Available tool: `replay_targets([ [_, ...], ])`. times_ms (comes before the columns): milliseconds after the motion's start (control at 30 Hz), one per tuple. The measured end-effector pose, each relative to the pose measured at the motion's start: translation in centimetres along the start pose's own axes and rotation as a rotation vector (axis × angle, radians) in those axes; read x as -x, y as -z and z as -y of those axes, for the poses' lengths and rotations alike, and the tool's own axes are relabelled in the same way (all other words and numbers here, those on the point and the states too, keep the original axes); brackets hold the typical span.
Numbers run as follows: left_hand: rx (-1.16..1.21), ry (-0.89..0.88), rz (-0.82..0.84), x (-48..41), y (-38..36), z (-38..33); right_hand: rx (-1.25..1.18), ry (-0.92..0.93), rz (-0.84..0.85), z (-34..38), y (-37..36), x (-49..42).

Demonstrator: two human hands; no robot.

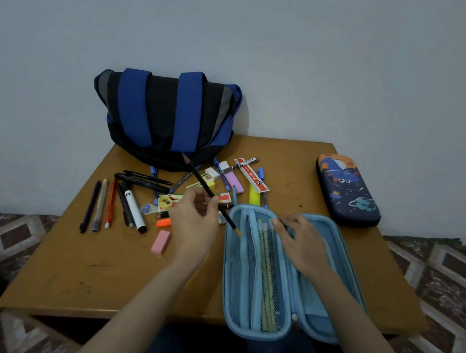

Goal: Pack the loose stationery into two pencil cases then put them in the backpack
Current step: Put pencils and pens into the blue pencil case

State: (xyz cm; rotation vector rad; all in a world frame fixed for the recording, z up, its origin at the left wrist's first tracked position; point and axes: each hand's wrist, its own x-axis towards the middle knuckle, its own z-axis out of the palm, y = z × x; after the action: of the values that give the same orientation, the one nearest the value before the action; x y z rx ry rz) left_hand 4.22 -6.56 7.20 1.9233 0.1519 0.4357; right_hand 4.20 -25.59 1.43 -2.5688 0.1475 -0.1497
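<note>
A light blue pencil case point(324, 304) lies open at the table's front right, with several pale pencils behind its mesh pocket. My left hand point(194, 224) pinches a black pencil point(204, 186), whose tip points down at the case's upper left rim. My right hand point(304, 245) rests with fingers spread on the case's top middle, holding the mesh pocket. A dark blue space-print pencil case point(347, 190) lies zipped at the far right. The blue and black backpack point(165, 117) stands at the back against the wall. Loose pens, markers and erasers point(134, 196) are scattered in the table's middle.
The low wooden table point(112, 273) stands on a patterned carpet point(449, 276). A pink eraser point(161, 241) lies left of my left wrist. A red and white ruler point(251, 174) and a yellow highlighter point(254, 195) lie behind the open case.
</note>
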Motion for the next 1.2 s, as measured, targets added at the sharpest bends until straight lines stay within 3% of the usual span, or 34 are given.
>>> replay_targets([
  [133,-0.074,0.141,0.165,1.2,-1.1,0.8,-0.026,0.003,-0.002,-0.1,0.1,0.0],
  [333,0.137,0.501,0.368,2.6,-2.4,1.4,-0.003,0.016,0.009,-0.2,0.1,-0.1],
  [433,0.124,0.576,0.521,3.0,-2.6,1.0,0.031,0.026,0.012,-0.2,0.0,-0.1],
  [533,-0.021,0.523,0.634,3.5,-3.0,0.7,0.051,0.029,0.018,-0.2,0.0,-0.1],
  [667,-0.115,0.455,0.655,3.6,-3.2,1.0,0.047,0.028,0.025,-0.2,0.1,0.0],
  [833,-0.319,0.266,0.778,4.4,-3.0,0.8,0.056,0.025,0.032,-0.2,0.1,-0.1],
  [1000,-0.318,0.081,0.660,5.2,-3.1,1.2,0.053,0.023,0.029,-0.3,-0.1,-0.1],
  [1200,-0.176,0.124,0.567,5.7,-2.7,2.5,0.054,0.031,0.023,-0.2,-0.1,0.0],
])
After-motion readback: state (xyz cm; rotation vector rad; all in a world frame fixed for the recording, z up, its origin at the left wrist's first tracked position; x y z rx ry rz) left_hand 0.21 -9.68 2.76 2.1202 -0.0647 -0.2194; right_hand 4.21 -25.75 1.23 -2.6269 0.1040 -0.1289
